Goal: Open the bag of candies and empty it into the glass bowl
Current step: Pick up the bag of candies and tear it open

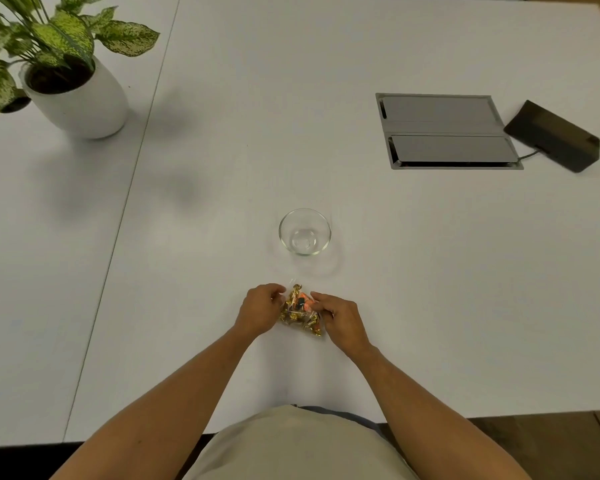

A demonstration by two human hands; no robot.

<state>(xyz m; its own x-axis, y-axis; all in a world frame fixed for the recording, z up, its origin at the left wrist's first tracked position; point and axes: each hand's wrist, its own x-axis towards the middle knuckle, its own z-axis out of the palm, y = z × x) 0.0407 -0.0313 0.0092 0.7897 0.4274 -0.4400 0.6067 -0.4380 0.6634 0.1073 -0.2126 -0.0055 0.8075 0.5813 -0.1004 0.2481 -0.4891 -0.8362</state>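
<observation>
A small clear bag of candies (300, 311), mostly gold wrappers with some orange, rests on the white table in front of me. My left hand (260, 311) pinches its left upper edge and my right hand (342, 322) pinches its right upper edge. The bag's top points toward the glass bowl (305, 231), which stands upright with nothing in it a short way beyond the bag. I cannot tell whether the bag's seal is parted.
A potted plant in a white pot (80, 98) stands at the far left. A grey cable hatch (445, 131) is set into the table at the far right, with a black device (553, 136) and its cable beside it. The table's near edge is close to my body.
</observation>
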